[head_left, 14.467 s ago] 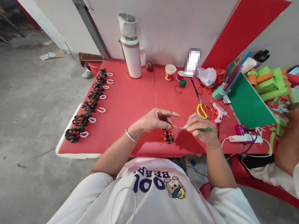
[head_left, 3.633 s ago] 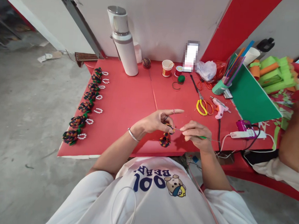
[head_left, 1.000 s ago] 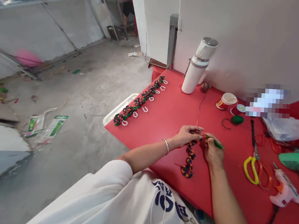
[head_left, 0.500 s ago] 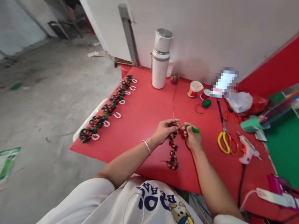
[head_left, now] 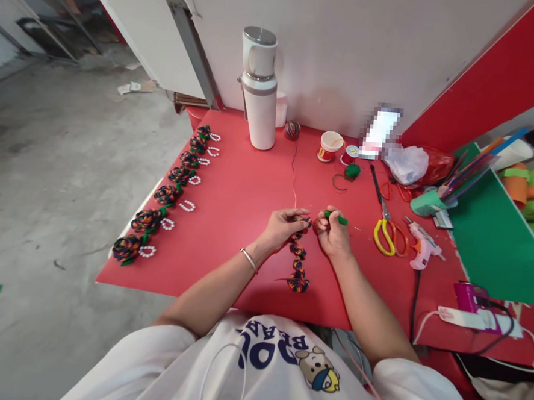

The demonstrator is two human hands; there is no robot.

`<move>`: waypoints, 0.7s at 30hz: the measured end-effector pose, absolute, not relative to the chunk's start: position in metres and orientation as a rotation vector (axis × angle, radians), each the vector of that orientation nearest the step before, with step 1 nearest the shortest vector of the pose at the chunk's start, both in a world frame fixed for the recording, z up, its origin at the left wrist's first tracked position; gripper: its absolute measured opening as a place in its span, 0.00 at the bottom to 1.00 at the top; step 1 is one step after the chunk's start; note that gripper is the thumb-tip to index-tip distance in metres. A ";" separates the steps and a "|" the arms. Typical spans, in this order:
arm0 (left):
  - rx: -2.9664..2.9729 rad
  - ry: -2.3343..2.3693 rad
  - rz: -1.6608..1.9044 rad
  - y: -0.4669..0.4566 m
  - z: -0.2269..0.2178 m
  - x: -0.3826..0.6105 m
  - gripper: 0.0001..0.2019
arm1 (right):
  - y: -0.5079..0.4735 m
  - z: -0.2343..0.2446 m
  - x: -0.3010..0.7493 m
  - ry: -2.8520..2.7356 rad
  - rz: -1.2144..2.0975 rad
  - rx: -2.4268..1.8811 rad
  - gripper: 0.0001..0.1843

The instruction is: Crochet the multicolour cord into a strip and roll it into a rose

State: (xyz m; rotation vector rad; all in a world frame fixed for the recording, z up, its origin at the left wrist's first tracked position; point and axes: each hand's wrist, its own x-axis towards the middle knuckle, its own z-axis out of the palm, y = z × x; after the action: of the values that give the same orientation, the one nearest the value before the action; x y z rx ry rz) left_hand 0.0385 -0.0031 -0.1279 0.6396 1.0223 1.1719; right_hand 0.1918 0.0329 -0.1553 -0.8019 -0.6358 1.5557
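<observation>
My left hand (head_left: 281, 226) pinches the top end of a multicoloured crocheted strip (head_left: 297, 263) that hangs down onto the red table (head_left: 235, 192). Close beside it, my right hand (head_left: 332, 233) is closed around a green-handled crochet hook (head_left: 336, 217), its tip at the strip's top. A thin yarn strand (head_left: 293, 180) runs from the work back to a multicoloured yarn ball (head_left: 292, 129) by the wall.
A row of several finished crocheted flowers (head_left: 165, 192) with white bead rings lies along the table's left edge. A white flask (head_left: 260, 91), paper cup (head_left: 329, 146), yellow scissors (head_left: 384, 234), glue gun (head_left: 420, 247), green sheet (head_left: 490, 244) and power strip (head_left: 479, 318) stand behind and right.
The view swung back from the left floor toward the table. Both hands stayed together on the strip and hook; the strip now hangs longer than several seconds ago.
</observation>
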 end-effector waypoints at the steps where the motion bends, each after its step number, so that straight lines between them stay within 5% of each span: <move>1: 0.652 1.038 1.154 -0.003 -0.129 0.039 0.22 | 0.034 -0.156 0.194 -0.636 1.576 -0.775 0.26; 8: 1.206 1.207 1.149 -0.005 -0.132 0.035 0.04 | 0.035 -0.154 0.196 -0.616 1.567 -0.772 0.23; 14: 1.809 1.288 1.225 -0.011 -0.129 0.032 0.07 | 0.038 -0.149 0.195 -0.576 1.365 -0.952 0.24; 21: 1.601 1.378 1.316 -0.011 -0.132 0.031 0.01 | 0.046 -0.142 0.211 -0.760 1.295 -1.077 0.29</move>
State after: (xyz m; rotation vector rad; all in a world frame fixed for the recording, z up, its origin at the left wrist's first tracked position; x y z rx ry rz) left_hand 0.0313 -0.0111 -0.1316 1.6014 1.3783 1.3156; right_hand 0.2110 0.0460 -0.1416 -1.0767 -0.7599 1.2951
